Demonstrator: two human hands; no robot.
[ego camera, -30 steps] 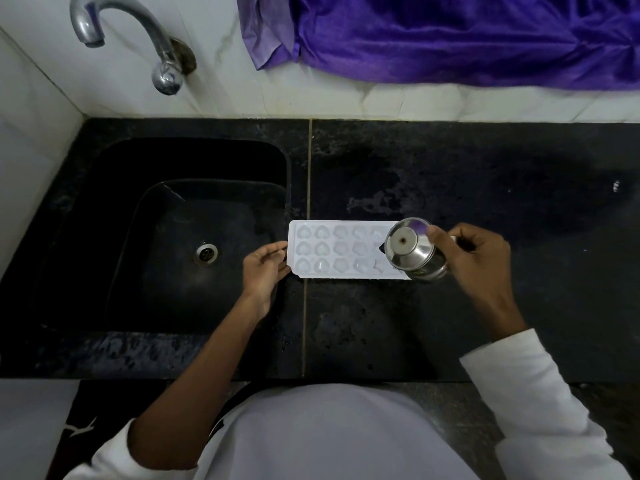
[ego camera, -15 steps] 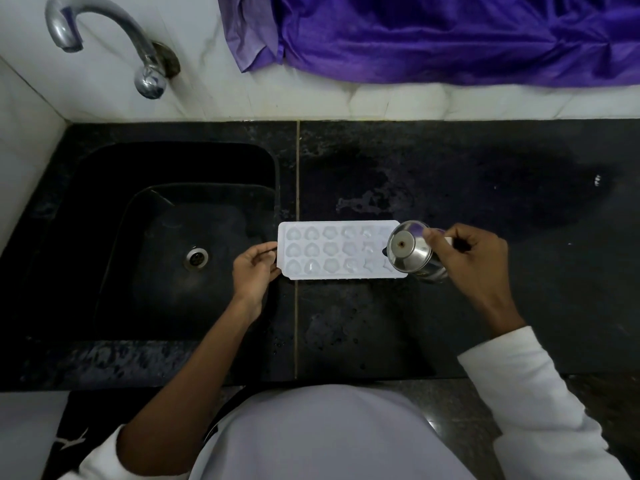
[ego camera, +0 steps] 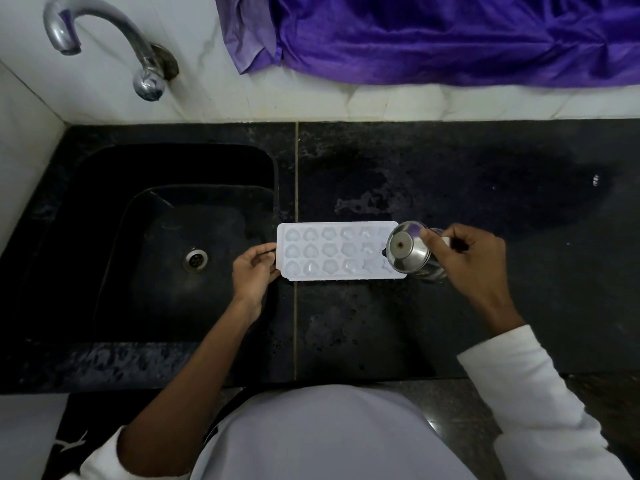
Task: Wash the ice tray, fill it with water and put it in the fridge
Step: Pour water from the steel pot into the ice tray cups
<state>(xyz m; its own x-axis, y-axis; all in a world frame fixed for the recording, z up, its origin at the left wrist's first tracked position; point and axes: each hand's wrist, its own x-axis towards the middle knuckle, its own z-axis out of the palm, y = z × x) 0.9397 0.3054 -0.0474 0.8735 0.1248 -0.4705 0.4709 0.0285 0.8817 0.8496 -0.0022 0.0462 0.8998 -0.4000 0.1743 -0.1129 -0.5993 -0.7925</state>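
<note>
unmoved since a second ago, the ice tray (ego camera: 332, 252) lies on the counter (ego camera: 450, 323) between my grips: left hand (ego camera: 254, 271) pinching one end, right hand (ego camera: 474, 263) clutching a steel cup (ego camera: 410, 252) tilted over the other.

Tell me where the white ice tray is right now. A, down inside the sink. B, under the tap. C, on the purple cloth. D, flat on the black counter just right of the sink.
D: the ice tray lies flat on the black counter beside the sink. The left hand pinches its near end and the right hand tips a steel cup over the far end.
</note>
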